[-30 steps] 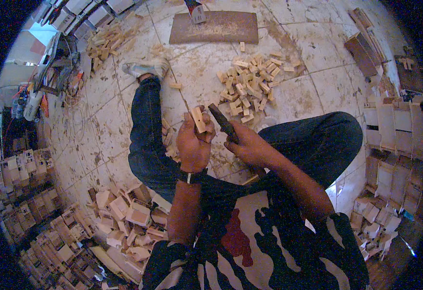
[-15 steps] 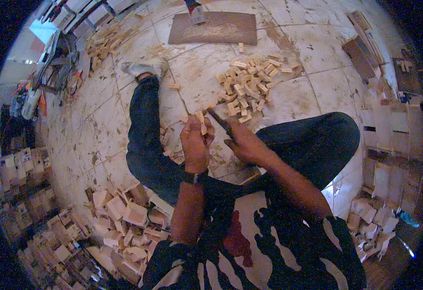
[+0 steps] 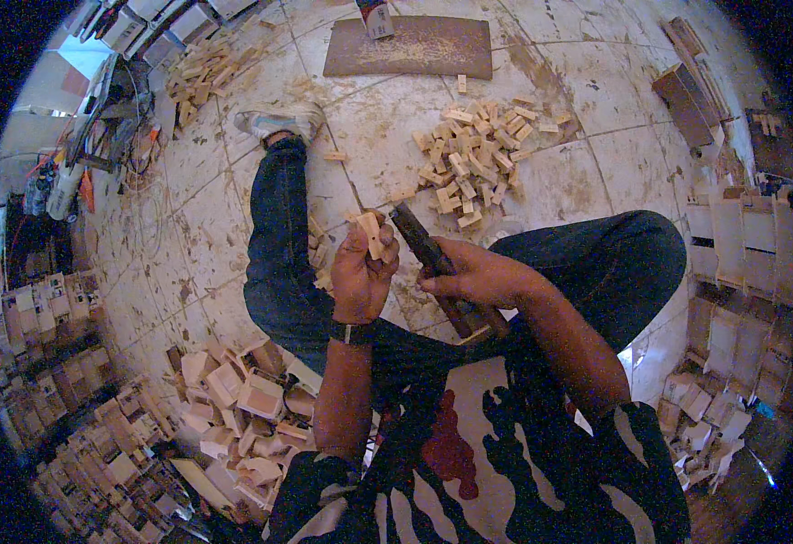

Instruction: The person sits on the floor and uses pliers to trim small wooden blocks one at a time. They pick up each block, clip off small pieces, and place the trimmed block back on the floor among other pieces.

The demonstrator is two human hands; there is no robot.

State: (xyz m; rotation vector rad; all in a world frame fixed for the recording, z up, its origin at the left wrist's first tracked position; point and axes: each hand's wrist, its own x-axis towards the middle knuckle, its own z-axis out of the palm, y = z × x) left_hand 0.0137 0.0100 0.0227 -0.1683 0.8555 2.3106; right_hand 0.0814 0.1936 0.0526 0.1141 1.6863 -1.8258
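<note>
My left hand [image 3: 358, 283], with a dark watch at the wrist, pinches a small pale wooden block [image 3: 374, 238] that is notched or shaped. In my right hand [image 3: 482, 275] is a dark, flat, bar-shaped tool [image 3: 422, 239] resembling a file, its tip pointing up and to the left. A short gap separates the tool from the block. Ahead of both hands, a pile of small wooden blocks [image 3: 474, 161] lies on the tiled floor. Between my legs, below the right hand, a brown wooden piece [image 3: 469, 319] is partly hidden.
A brown board [image 3: 414, 59] strewn with sawdust lies ahead, with a can [image 3: 376, 20] on it. Larger wooden pieces [image 3: 251, 399] are heaped at the lower left. Stacked wooden parts [image 3: 732, 263] line the right. Cables and power tools [image 3: 65, 186] sit at the left.
The tool in my right hand has drawn away from the block and now shows broad side up. My left hand has turned the block slightly. The view has shifted a little.
</note>
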